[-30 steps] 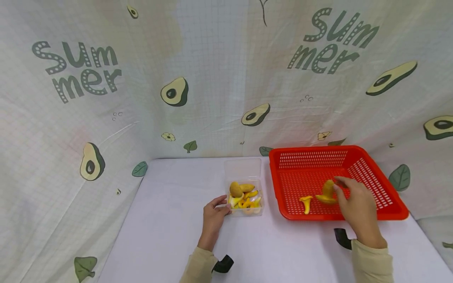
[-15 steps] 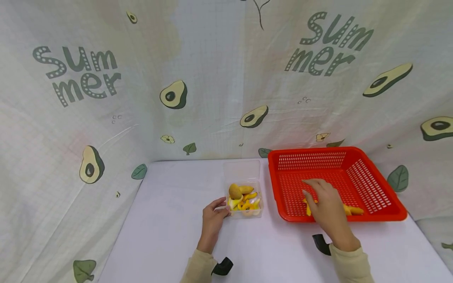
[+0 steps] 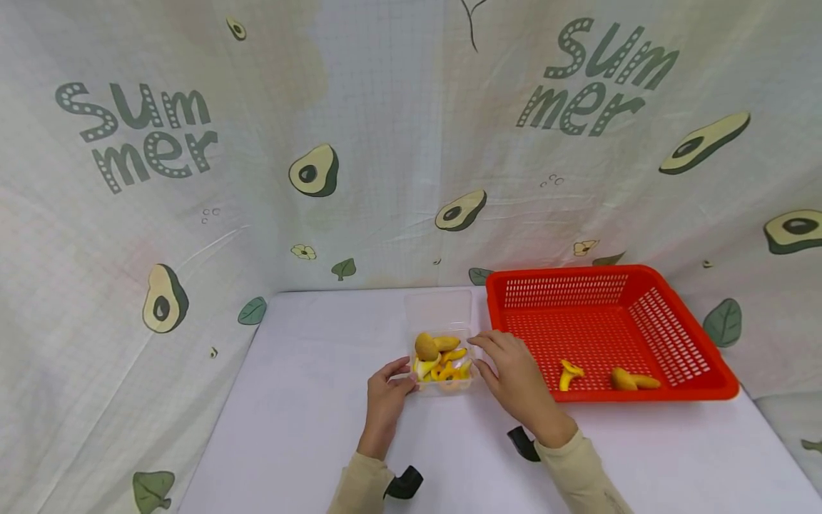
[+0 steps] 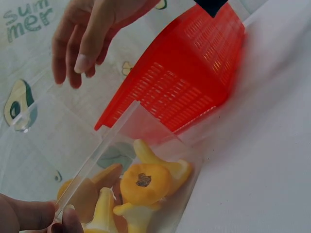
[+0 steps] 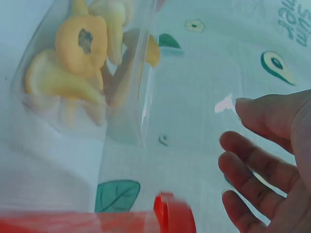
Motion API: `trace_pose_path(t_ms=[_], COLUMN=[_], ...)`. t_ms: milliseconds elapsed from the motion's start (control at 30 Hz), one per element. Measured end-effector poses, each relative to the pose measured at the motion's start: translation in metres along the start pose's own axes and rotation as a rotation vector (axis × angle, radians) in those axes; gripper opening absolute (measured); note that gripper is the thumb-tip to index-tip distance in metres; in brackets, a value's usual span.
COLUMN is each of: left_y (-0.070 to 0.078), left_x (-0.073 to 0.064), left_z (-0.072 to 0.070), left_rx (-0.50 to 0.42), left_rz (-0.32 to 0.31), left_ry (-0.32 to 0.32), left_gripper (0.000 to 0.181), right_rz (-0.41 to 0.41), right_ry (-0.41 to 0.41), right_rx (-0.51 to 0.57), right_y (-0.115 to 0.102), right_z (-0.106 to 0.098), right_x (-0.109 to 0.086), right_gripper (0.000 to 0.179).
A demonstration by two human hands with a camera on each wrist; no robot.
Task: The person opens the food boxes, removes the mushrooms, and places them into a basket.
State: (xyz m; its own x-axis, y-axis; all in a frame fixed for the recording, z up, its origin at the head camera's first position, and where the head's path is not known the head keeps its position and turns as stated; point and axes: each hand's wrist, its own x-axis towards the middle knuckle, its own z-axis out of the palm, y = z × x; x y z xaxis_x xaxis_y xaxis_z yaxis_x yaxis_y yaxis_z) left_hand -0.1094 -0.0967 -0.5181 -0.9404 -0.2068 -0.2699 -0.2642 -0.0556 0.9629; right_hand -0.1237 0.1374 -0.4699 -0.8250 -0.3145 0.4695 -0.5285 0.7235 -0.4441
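Note:
A small clear plastic box [image 3: 467, 391] with its lid [image 3: 439, 308] raised stands mid-table, full of yellow mushrooms. On top lies a brown-capped mushroom [image 3: 426, 347], and a round orange piece [image 4: 145, 183] with a dark rough spot shows through the wall. My left hand [image 3: 387, 400] pinches the box's left rim between thumb and fingers. Just off the box's right side is my right hand [image 3: 519, 377], its fingers spread and holding nothing. In the red basket lie a yellow chanterelle [image 3: 568, 374] and another brown-capped mushroom [image 3: 620, 379].
The red slotted basket [image 3: 552, 332] stands right of the box, close to my right forearm. Behind the white table [image 3: 308, 371] hangs a cloth [image 3: 385, 107] printed with avocados. A black curved piece sticks out at each wrist.
My right hand has let go of the brown-capped mushroom in the basket and moved left, out of the basket to the box. My left hand stays at the box's left side.

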Motion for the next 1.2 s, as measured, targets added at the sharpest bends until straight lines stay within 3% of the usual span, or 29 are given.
trace_pose_path(t_ms=[533, 700, 967, 1200], left_y=[0.001, 0.001, 0.001, -0.001], left_x=[0.002, 0.003, 0.003, 0.002], left_z=[0.000, 0.001, 0.000, 0.000], left_rx=[-0.025, -0.021, -0.007, -0.010], left_rz=[0.005, 0.000, -0.006, -0.001], left_ry=[0.005, 0.004, 0.002, -0.001], left_gripper=[0.040, 0.040, 0.040, 0.042], right_rz=[-0.098, -0.056, -0.033, 0.061], right_ry=[-0.247, -0.355, -0.421, -0.518], right_rx=[0.012, 0.010, 0.009, 0.003], right_y=[-0.011, -0.013, -0.013, -0.012], right_z=[0.031, 0.035, 0.042, 0.050], right_x=[0.024, 0.030, 0.043, 0.049], right_gripper=[0.033, 0.026, 0.018, 0.015])
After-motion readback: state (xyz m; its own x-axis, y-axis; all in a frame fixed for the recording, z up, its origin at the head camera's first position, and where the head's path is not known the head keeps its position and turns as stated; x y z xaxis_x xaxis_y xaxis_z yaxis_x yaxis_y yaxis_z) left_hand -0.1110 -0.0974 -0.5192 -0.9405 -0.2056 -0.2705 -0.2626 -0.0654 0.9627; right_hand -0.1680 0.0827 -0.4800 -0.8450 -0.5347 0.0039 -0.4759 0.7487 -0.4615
